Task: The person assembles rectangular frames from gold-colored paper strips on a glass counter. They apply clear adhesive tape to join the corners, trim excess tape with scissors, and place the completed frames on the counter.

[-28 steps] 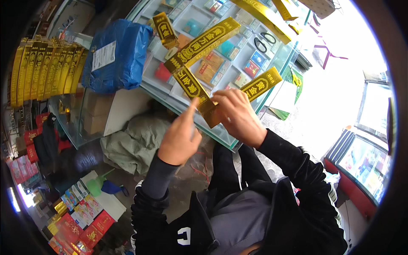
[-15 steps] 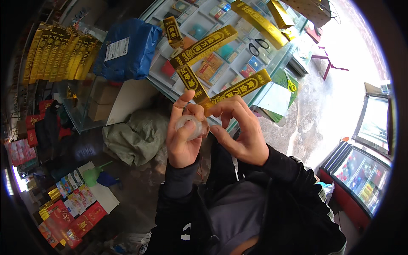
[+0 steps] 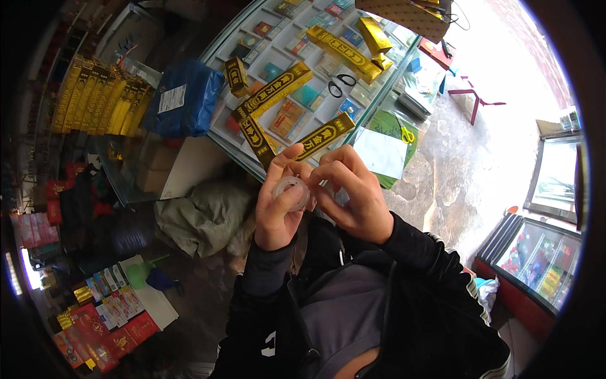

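Gold box row (image 3: 101,101): packed side by side in the upper left of the frame.
Blue parcel (image 3: 194,101): just right of that row, by the glass-topped table (image 3: 230,148).
Zigzag gold boxes (image 3: 256,139): laid nearly end to end on the table, upper middle of the frame.
Left hand (image 3: 275,213): centre of the frame, closed on the tape roll (image 3: 303,199), thumb across the ring; a firm hold seems best, since a loose ring would likely spin.
Roll: clear, tilted, between the two hands at the centre (its film, being see-through, is hard to make out).
Scissors (image 3: 334,79): black-handled, upper middle, well apart from the hands.
Right hand (image 3: 357,201): just right of the roll, thumb and fingertips drawn narrow; whether they grip film, I cannot tell. Light fingertips and a slow, even pull would probably avoid splitting it.
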The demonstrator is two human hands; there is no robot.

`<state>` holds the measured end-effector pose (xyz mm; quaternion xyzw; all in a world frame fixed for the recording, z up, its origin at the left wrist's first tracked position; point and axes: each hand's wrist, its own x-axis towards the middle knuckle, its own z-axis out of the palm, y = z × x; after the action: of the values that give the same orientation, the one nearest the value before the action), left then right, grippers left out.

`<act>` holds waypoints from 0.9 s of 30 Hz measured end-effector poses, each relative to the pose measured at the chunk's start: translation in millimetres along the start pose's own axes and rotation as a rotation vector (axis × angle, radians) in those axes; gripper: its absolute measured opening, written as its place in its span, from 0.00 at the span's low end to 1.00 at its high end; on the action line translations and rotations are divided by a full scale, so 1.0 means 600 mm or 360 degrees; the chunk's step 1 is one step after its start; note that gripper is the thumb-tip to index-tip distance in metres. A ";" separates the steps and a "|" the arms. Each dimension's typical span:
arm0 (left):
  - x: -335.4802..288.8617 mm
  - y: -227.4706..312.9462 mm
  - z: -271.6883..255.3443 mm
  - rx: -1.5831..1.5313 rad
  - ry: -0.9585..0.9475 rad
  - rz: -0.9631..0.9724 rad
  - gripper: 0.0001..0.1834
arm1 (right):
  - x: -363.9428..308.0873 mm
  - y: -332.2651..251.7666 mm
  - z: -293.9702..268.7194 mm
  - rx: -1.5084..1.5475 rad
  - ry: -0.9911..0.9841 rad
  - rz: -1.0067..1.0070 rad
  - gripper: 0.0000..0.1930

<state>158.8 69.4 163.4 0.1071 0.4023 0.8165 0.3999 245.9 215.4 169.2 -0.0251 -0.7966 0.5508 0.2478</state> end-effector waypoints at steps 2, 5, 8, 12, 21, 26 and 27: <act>-0.004 -0.008 0.015 -0.0023 0.0008 0.0045 0.35 | -0.008 -0.005 -0.012 0.0003 -0.0026 0.0020 0.11; -0.008 -0.019 0.030 0.0099 0.0133 0.0163 0.29 | -0.016 -0.010 -0.027 0.0065 -0.0031 -0.0020 0.08; -0.016 -0.017 0.035 0.0348 0.0105 0.0309 0.21 | -0.023 -0.013 -0.042 0.0246 -0.0135 0.0161 0.05; -0.024 -0.021 0.039 0.0666 0.0165 0.0473 0.15 | -0.029 -0.013 -0.051 0.0387 -0.0175 0.0242 0.05; 0.005 -0.027 0.027 0.0812 -0.0032 0.0495 0.15 | -0.035 0.001 -0.043 0.1144 -0.0030 0.0609 0.06; 0.023 -0.022 0.009 0.0691 -0.0011 0.0461 0.17 | -0.019 0.004 -0.028 0.1138 0.0091 0.0611 0.12; 0.028 -0.020 0.005 0.0692 -0.0016 0.0482 0.18 | -0.015 0.005 -0.022 0.1116 0.0094 0.0600 0.18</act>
<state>155.9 88.0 153.8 0.2537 0.5457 0.7609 0.2426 258.6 225.5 166.8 -0.1006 -0.5342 0.8242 0.1587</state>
